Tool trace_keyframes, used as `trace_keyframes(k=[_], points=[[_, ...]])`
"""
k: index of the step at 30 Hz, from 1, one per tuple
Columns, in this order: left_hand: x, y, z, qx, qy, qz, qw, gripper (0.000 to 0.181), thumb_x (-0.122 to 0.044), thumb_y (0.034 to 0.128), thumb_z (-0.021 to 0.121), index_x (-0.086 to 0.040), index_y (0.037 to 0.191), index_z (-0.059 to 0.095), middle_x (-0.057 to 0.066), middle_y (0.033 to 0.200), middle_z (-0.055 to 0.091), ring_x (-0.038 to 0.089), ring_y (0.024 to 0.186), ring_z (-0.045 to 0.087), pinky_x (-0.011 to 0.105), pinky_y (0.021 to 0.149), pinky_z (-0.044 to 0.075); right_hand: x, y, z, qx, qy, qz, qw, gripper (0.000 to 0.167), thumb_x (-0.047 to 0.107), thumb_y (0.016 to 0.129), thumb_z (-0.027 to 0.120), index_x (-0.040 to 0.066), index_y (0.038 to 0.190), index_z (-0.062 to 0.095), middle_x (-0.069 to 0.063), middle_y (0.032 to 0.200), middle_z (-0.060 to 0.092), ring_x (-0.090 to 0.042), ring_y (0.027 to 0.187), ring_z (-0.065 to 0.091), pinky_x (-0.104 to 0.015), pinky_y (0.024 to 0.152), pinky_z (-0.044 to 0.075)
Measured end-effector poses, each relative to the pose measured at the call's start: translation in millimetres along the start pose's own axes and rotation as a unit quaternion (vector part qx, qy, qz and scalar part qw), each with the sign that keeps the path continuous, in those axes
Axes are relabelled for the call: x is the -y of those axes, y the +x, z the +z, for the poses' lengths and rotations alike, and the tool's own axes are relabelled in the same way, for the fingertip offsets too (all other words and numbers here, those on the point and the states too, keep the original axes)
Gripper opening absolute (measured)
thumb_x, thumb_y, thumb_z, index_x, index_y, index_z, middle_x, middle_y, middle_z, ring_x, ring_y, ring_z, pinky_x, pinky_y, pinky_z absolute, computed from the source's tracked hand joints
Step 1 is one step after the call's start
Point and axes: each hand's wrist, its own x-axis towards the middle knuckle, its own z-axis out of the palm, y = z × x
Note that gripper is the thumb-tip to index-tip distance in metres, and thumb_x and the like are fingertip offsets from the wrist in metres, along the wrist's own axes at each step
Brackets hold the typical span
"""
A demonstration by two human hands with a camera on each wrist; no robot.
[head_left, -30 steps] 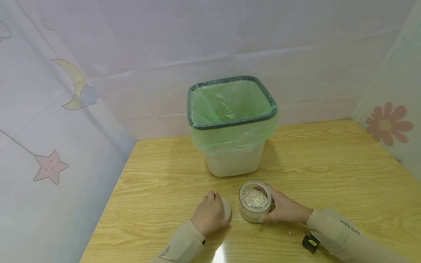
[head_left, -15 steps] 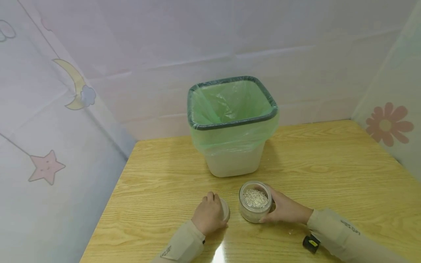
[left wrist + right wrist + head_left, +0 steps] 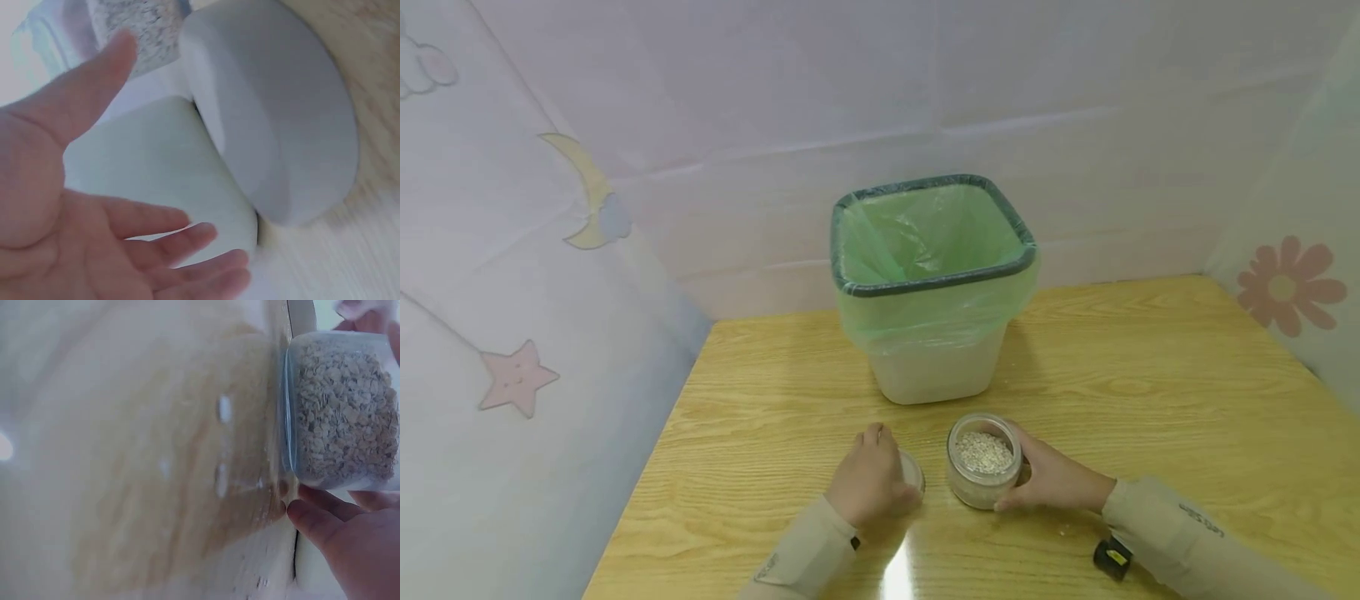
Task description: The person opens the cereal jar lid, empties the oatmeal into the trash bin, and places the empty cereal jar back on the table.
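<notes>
Head view: the right hand (image 3: 1051, 479) is gripping a clear jar (image 3: 976, 490) of pale flakes (image 3: 983, 452), which is standing upright on the table (image 3: 760, 392) in front of the lined bin (image 3: 936, 367). The left hand (image 3: 868, 481) — thumb spread from loosely straight fingers — is hovering beside a round pale lid (image 3: 912, 472) near the jar.

Desk (image 3: 760, 400) seen by three cameras.
From the head, it is viewed forward and down; from the wrists, left hand (image 3: 106, 237) and right hand (image 3: 353, 544) are seen close up; the jar (image 3: 981, 483) is shared by all three.
</notes>
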Motion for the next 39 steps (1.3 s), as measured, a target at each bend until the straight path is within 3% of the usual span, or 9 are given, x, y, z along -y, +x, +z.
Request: trace_keyframes(k=[5, 12, 16, 21, 26, 29, 32, 36, 39], points=[[4.1, 1.0, -9.3, -0.042, -0.050, 0.004, 0.9979, 0.088, -0.042, 0.0765, 0.080, 0.021, 0.128, 0.045, 0.035, 0.126, 0.050, 0.046, 0.113, 0.053, 0.046, 0.094, 0.049, 0, 0.3, 2, -0.011, 0.029, 0.006, 0.9995, 0.125, 0.021, 0.066, 0.090, -0.005, 0.152, 0.003, -0.032, 0.155, 0.012, -0.054, 0.139, 0.006, -0.072, 0.104, 0.008], [6.0, 3.3, -19.3, -0.045, -0.138, -0.012, 0.9893, 0.086, -0.036, 0.0813, 0.078, 0.022, 0.132, 0.040, 0.038, 0.131, 0.045, 0.048, 0.120, 0.048, 0.050, 0.099, 0.044, 5, -0.7, 5, -0.035, 0.029, 0.001, 0.9990, 0.128, 0.016, 0.062, 0.091, -0.006, 0.152, 0.002, -0.035, 0.153, 0.012, -0.057, 0.137, 0.006, -0.073, 0.102, 0.007], [6.7, 4.0, -21.9, -0.048, -0.144, -0.015, 0.9883, 0.086, -0.035, 0.0814, 0.078, 0.021, 0.133, 0.040, 0.037, 0.133, 0.044, 0.048, 0.121, 0.047, 0.051, 0.100, 0.043, 5, 0.4, 4, -0.039, 0.030, -0.002, 0.9988, 0.119, 0.019, 0.064, 0.091, -0.005, 0.151, 0.014, -0.030, 0.151, 0.024, -0.052, 0.137, 0.018, -0.068, 0.106, 0.014], [5.2, 3.5, -24.0, -0.052, -0.151, -0.006, 0.9871, 0.085, -0.034, 0.0820, 0.078, 0.021, 0.134, 0.040, 0.037, 0.133, 0.044, 0.048, 0.122, 0.046, 0.052, 0.101, 0.042, 4, 2.8, 5, -0.039, 0.023, -0.011, 0.9989, 0.110, 0.023, 0.065, 0.090, -0.001, 0.149, 0.023, -0.019, 0.149, 0.035, -0.042, 0.135, 0.029, -0.044, 0.109, 0.028], [4.3, 2.9, -25.2, -0.052, -0.149, 0.000, 0.9874, 0.084, -0.035, 0.0831, 0.076, 0.020, 0.135, 0.039, 0.037, 0.134, 0.044, 0.048, 0.123, 0.046, 0.052, 0.101, 0.042, 2, 2.8, 5, -0.044, 0.015, -0.028, 0.9985, 0.103, 0.022, 0.069, 0.089, 0.002, 0.148, 0.027, -0.014, 0.146, 0.040, -0.033, 0.134, 0.033, -0.053, 0.107, 0.026], [5.0, 3.6, -26.0, -0.049, -0.153, -0.004, 0.9871, 0.084, -0.035, 0.0846, 0.075, 0.019, 0.137, 0.037, 0.035, 0.135, 0.043, 0.047, 0.123, 0.045, 0.052, 0.101, 0.042, 2, 1.1, 4, -0.050, 0.020, -0.037, 0.9979, 0.096, 0.019, 0.069, 0.089, 0.007, 0.146, 0.033, -0.010, 0.144, 0.044, -0.021, 0.133, 0.037, -0.040, 0.108, 0.026], [6.1, 4.2, -27.4, -0.045, -0.161, -0.016, 0.9857, 0.083, -0.035, 0.0855, 0.074, 0.017, 0.138, 0.037, 0.035, 0.137, 0.042, 0.046, 0.124, 0.044, 0.052, 0.101, 0.041, 5, -1.5, 4, -0.054, 0.028, -0.036, 0.9975, 0.092, 0.016, 0.068, 0.089, 0.012, 0.144, 0.038, -0.008, 0.142, 0.046, -0.011, 0.130, 0.039, -0.037, 0.107, 0.027], [7.3, 4.6, -30.3, -0.046, -0.167, -0.028, 0.9845, 0.084, -0.036, 0.0851, 0.074, 0.017, 0.138, 0.036, 0.035, 0.138, 0.041, 0.047, 0.126, 0.043, 0.053, 0.102, 0.040, 10, -5.8, 4, -0.065, 0.044, -0.021, 0.9967, 0.091, 0.014, 0.068, 0.089, 0.012, 0.143, 0.039, -0.008, 0.142, 0.046, -0.009, 0.128, 0.039, -0.046, 0.107, 0.026], [8.3, 4.6, -31.8, -0.048, -0.175, -0.032, 0.9829, 0.085, -0.037, 0.0853, 0.074, 0.017, 0.139, 0.035, 0.035, 0.138, 0.040, 0.047, 0.127, 0.042, 0.053, 0.103, 0.039, 15, -9.9, 3, -0.088, 0.061, -0.023, 0.9940, 0.091, 0.010, 0.069, 0.088, 0.009, 0.144, 0.036, -0.013, 0.142, 0.046, -0.006, 0.126, 0.040, -0.028, 0.106, 0.027]])
